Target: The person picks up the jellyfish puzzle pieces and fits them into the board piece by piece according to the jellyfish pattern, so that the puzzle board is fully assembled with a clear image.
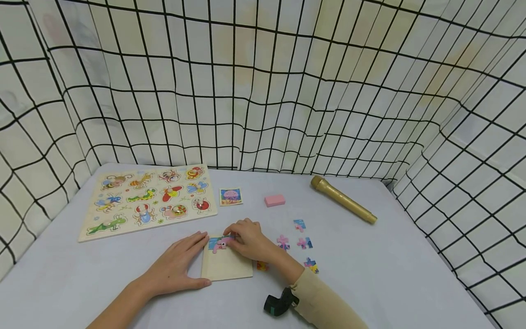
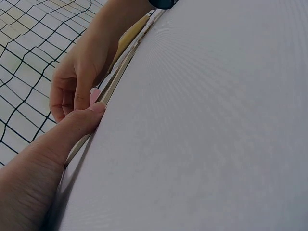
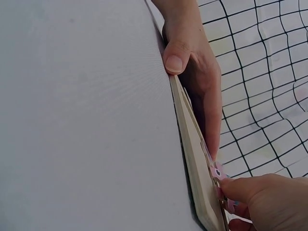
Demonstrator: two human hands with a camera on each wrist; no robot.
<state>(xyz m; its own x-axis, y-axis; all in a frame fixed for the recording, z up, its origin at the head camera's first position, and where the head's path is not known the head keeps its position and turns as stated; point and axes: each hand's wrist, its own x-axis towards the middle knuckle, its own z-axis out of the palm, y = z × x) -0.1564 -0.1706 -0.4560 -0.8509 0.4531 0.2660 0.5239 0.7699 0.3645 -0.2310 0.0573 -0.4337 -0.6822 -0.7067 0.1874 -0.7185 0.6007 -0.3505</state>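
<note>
A small wooden puzzle board lies in the middle of the table, with jigsaw pieces in blue and pink along its top edge. My left hand rests along the board's left side, fingers straight, thumb at the near corner; the left wrist view has its thumb against the board's edge. Over the board's upper right my right hand pinches a pink puzzle piece, mostly hidden under the fingers. In the right wrist view, pink eyed artwork shows right by that thumb.
Loose puzzle pieces lie right of the board. Behind are a square jellyfish picture, a pink block and a gold microphone-shaped object. A large insect puzzle board lies back left. Black netting encloses the table.
</note>
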